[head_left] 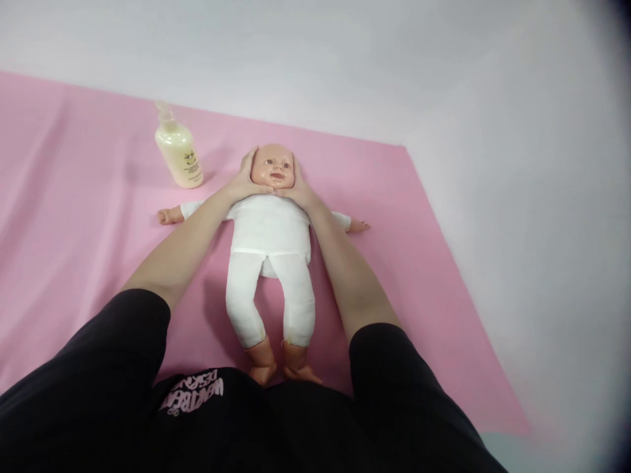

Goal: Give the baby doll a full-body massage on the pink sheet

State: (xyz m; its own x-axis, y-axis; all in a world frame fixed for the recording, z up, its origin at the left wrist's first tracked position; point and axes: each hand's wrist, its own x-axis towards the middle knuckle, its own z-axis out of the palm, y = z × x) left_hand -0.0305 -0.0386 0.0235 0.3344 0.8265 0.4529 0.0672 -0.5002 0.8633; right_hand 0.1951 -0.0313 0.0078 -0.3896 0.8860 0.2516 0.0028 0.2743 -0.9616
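A baby doll in white cloth lies on its back, its feet toward me and its arms out to both sides. My left hand cups one side of the doll's head, the thumb lying under the chin. Against the other side of the head rests my right hand, its thumb also under the chin. Both hands are closed round the head between them, and the fingers behind it are partly hidden. A pump bottle of pale yellow liquid stands beyond the doll's arm on the left, apart from my hands.
Under the doll spreads a pink cloth with soft folds at the left. Its far and right edges meet a pale white surface. My black shirt and sleeves fill the lower part of the view.
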